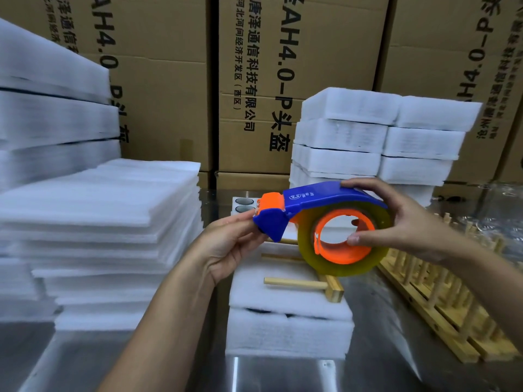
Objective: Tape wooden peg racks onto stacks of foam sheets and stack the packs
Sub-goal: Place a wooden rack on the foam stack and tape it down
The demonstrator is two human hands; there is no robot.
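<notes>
**Both hands hold the tape dispenser above the foam pack**

Tall brown cardboard boxes (169, 80) printed with black characters stand well beyond both hands. Beyond the right hand rises a stack of finished white foam packs (376, 140). To the outside of the left hand lies a wide pile of loose white foam sheets (99, 227). Everything rests on a shiny steel table (283, 374).

Directly below the hands sits a small stack of white foam sheets (288, 315), and on top of it lies a pale wooden peg rack (302, 284), its pegs pointing toward the left hand. Under and beside the right forearm, more wooden peg racks (441, 301) are lined up, pegs upright.

Between the hands is a blue and orange plastic tape dispenser (311, 210) carrying a yellowish roll of clear tape (345, 244). The left hand (226, 247) pinches the dispenser's blue nose between thumb and fingertips. The right hand (396, 222) grips the roll end, fingers over the blue handle and thumb pressed inside the orange core.
</notes>
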